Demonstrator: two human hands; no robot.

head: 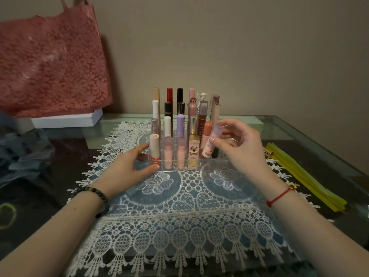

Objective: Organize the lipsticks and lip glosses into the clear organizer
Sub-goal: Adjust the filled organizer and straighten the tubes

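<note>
Clear plastic makes up the organizer (217, 163), which sits at the middle of a lace mat (179, 206) on a glass table (299, 132). Most of its slots are filled with upright tubes, and bare slots show only toward its 4 o'clock corner. My right hand (239, 148) pinches a small lip gloss (212, 143) between thumb and fingertips. The gloss is tilted, with its pink base low over that corner and its lilac cap leaning toward 1 o'clock. My left hand (131, 166) lies fairly flat at the organizer's 8 o'clock corner, thumb on the front wall and forefinger along the side, bracing it rather than clutching. I judge the gloss light, stiff and smooth enough to slip, so I'd hold it at mid-body, clear of the cap seam. The organizer looks light too, and I think it could slide on the lace if knocked. Neighbouring tubes crowd in at 9 and 12 o'clock of the open slot, so coming straight down from above looks to me like the clean way in. There is open lace toward 6 o'clock. Yellow strips (305, 176) lie at 3 o'clock near the table edge, and a pink bag (52, 66) stands at 10 o'clock.
</note>
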